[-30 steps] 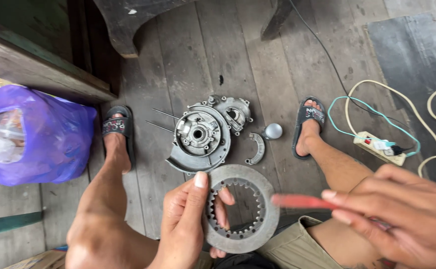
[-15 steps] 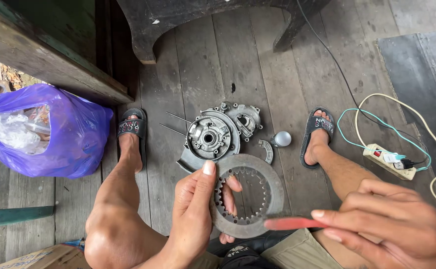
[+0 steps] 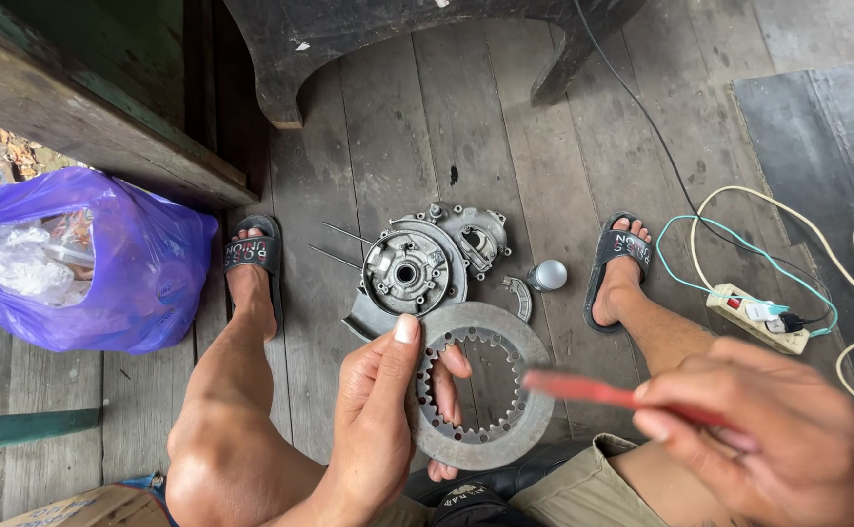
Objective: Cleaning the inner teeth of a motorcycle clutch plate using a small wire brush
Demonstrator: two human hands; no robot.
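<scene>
Soft, even daylight fills the scene, bright enough to show the grain of the wooden floor (image 3: 427, 146). Shadows are faint and diffuse, darkest under the bench (image 3: 76, 127) at upper left. The purple bag (image 3: 144, 254) carries mild glare. The right hand (image 3: 768, 439) and its red stick (image 3: 583, 388) are blurred; the metal ring (image 3: 490, 381) is sharp. Edges bow slightly.

The ring (image 3: 485, 385) is a flat grey metal disc with a wide round opening edged in small inward teeth, its face dull and scuffed. It sits tilted toward the camera in the left hand (image 3: 378, 420), thumb along its left rim, fingers through the opening. The red stick (image 3: 593, 390), thin and straight, juts left from the right hand (image 3: 758, 439), its tip over the ring's right edge.
</scene>
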